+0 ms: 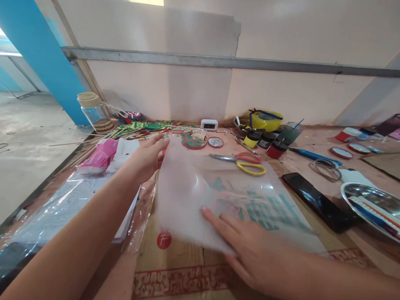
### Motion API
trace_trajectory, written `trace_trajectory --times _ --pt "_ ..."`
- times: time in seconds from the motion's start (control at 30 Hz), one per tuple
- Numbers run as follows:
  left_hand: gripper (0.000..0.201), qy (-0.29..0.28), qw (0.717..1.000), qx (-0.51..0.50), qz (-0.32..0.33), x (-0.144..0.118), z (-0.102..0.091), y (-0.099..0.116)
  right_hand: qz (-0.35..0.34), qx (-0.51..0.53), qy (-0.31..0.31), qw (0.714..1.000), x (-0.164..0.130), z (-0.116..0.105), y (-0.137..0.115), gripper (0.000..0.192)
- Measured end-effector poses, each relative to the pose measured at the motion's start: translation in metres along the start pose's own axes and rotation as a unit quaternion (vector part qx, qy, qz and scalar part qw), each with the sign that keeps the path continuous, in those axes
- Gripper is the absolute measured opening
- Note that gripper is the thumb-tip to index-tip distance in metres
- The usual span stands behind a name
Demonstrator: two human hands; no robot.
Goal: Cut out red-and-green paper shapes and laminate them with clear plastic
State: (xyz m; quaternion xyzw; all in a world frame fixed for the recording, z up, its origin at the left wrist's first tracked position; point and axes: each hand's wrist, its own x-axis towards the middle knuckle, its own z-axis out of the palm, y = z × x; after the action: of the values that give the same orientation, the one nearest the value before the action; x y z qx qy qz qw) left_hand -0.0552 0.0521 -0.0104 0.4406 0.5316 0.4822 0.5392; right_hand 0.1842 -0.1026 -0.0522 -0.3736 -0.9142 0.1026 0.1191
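A craft workshop: scissors (242, 163), paint pots (276, 149) and cut coloured paper (145, 127) are lying across a cardboard-covered workbench (182, 272) against a bare wall.

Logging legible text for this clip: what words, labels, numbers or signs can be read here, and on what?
None can be read for certain.
Small white digital clock: dark display, digits too small.
Cardboard sheet: red printed band, characters blurred; round red logo unreadable.
Translucent sheet under the left hand and right hand: teal and red print shows through, too blurred.
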Motion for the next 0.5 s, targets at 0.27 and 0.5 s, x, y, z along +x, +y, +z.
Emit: trace_trajectory --times 0.27,0.5 --pt "0.014 -0.181 0.932 0.286 0.129 0.000 0.009 -0.025 0.154 0.123 0.156 0.968 -0.008 -0.057 0.038 0.040" --pt "0.060 -0.416 0.711 0.454 0.339 -0.039 0.044 -0.055 0.181 0.180 0.180 0.950 -0.015 -0.057 0.052 0.040"
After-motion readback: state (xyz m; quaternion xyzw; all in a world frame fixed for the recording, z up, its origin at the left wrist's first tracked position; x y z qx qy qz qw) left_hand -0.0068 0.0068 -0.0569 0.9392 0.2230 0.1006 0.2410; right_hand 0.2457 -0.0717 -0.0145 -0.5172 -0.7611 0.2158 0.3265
